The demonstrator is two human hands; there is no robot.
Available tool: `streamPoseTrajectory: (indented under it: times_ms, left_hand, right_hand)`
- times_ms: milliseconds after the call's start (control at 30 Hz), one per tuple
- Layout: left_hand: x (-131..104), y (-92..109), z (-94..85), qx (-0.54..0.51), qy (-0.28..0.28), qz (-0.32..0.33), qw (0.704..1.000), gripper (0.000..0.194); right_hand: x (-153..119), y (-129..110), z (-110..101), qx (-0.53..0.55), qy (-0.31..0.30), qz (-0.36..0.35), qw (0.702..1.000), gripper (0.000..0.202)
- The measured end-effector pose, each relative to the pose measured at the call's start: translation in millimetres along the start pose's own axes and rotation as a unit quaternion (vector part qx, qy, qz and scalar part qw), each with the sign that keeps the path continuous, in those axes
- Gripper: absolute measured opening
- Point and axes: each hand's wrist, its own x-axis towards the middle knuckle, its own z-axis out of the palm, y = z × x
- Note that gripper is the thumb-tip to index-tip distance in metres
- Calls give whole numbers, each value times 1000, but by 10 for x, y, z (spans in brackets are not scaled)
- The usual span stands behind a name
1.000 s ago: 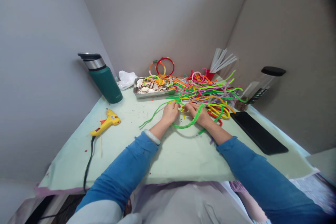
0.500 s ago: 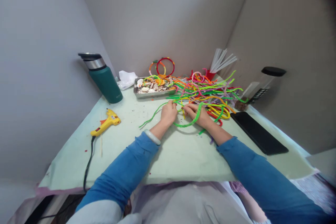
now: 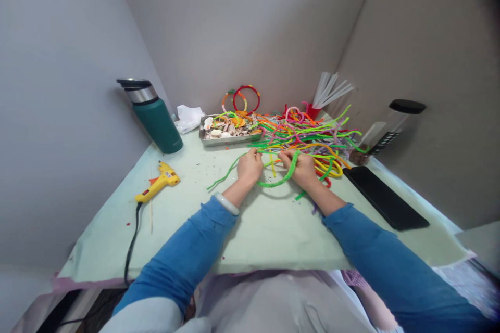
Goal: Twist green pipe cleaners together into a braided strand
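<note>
Between my two hands, a green pipe cleaner (image 3: 276, 184) bends in a thick curve that hangs toward me and rises over the back of my right hand. My left hand (image 3: 250, 166) pinches its left side, and a thin green tail (image 3: 224, 179) trails away to the left across the table. With thumb and finger together, my right hand (image 3: 302, 170) pinches a thin strand of the green pipe cleaner stretched across the gap. Exactly what lies under the fingertips is hidden. A short yellow piece (image 3: 272, 163) lies on the table between the hands.
Loose coloured pipe cleaners (image 3: 300, 132) are piled behind my hands, beside a metal tray (image 3: 230, 141) of shells. On the left are a yellow glue gun (image 3: 158, 186) and a green bottle (image 3: 158, 125). A black phone-like slab (image 3: 385, 197) and clear bottle (image 3: 390, 125) stand right.
My right hand has drawn slightly to the right, away from my left, and its fingers have curled in more. The thick green curve has shifted a little; my left hand stays almost in place.
</note>
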Motion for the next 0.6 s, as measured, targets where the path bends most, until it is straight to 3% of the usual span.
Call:
streamPoseTrajectory:
  times_ms: [267, 600]
  left_hand:
    - [-29, 53, -44, 38, -14, -2, 999, 30]
    - [-34, 52, -58, 95, -14, -19, 995, 33]
  right_hand:
    - [0, 9, 5, -22, 65, -20, 997, 25]
    - [-4, 23, 6, -71, 76, -77, 992, 18]
